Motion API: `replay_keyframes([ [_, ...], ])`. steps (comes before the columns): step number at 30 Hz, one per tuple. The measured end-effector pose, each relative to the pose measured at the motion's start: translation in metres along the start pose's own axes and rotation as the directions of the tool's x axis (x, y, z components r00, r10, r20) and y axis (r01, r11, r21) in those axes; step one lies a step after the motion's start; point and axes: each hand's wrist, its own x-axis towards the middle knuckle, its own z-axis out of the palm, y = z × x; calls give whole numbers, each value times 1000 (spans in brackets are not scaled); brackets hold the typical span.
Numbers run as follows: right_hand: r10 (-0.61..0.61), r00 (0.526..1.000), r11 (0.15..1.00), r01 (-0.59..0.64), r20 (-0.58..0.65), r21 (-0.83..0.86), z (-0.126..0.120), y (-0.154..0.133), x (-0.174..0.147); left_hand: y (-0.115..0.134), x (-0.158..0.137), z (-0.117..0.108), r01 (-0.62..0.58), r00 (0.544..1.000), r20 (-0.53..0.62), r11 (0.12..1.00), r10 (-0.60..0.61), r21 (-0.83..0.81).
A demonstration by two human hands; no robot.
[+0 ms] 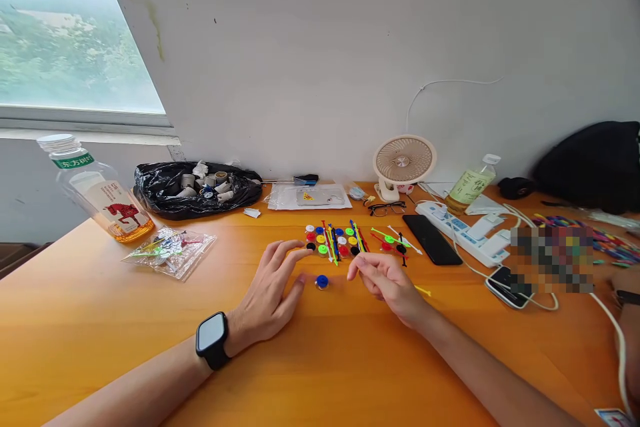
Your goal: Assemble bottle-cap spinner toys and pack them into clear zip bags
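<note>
Sitting on the bench (320,360), blue disc (321,281) between left grip (273,288) — loose, fingers parted, thumb near it — and right grip (389,283), curled, contents impossible to tell. Careful: one stray left thumb could knock it into the coloured discs (343,251) beyond both grips.

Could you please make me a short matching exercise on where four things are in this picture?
1. Nearest blue disc
2. Watch
3. Phone
4. Fan

A. Beside the power strip
B. On the wrist of the left hand
C. Close to the wall
D. On the table between the left hand and the right hand

Pairs: 1-D, 2-B, 3-A, 4-C
</note>
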Motion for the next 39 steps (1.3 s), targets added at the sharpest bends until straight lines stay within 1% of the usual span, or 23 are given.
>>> replay_keyframes([
  [3,-49,997,998,47,-58,-32,-2,1,1,-1,0,0,18,1000,4,1000,-18,7],
  [11,-140,989,965,126,-46,-230,6,4,-1,-2,1,2,36,999,8,999,-36,-8],
  [17,-203,979,882,175,-18,-438,5,14,-2,-3,1,2,38,999,14,999,-38,-19],
  [20,-267,964,825,239,21,-512,6,14,-3,-3,2,2,41,999,17,999,-40,-22],
  [23,-322,943,760,311,85,-570,6,11,-4,-3,2,3,41,999,24,999,-40,-26],
  [27,-328,929,697,360,171,-621,7,8,-5,-3,2,3,38,999,30,999,-38,-24],
  [30,-320,925,667,374,205,-645,8,8,-5,-3,2,3,35,999,30,999,-34,-14],
  [39,-303,925,634,375,229,-676,10,9,-6,-3,2,4,21,999,27,1000,-21,1],
])
